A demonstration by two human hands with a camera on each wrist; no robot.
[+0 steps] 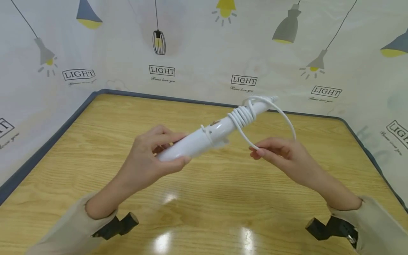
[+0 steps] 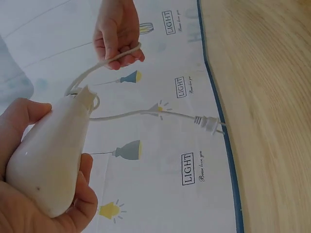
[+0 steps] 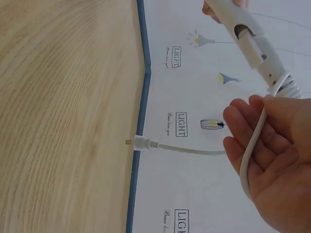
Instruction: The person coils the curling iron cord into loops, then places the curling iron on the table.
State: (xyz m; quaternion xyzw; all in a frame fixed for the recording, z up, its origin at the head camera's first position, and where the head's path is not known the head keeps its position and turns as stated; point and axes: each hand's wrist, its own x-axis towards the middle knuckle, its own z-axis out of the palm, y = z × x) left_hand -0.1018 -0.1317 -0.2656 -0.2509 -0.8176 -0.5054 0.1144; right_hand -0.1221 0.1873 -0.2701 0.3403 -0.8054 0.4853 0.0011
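A long white corded appliance (image 1: pixel 194 143) with a glossy, rounded body slants up to the right above the table. My left hand (image 1: pixel 145 152) grips its wide end between thumb and fingers. Several turns of its white cord (image 1: pixel 243 116) are wound round the narrow end. My right hand (image 1: pixel 283 156) pinches the cord, and a loop rises from there past the appliance's tip. In the right wrist view the cord runs across my palm. A two-pin plug (image 2: pixel 209 125) hangs at the cord's free end, also seen in the right wrist view.
The wooden table (image 1: pixel 204 205) lies below both hands, with a dark blue edge strip (image 1: pixel 165 97) along its back and sides. Behind it stands a pale backdrop (image 1: pixel 197 46) printed with lamps. Black camera mounts (image 1: pixel 116 226) sit on both wrists.
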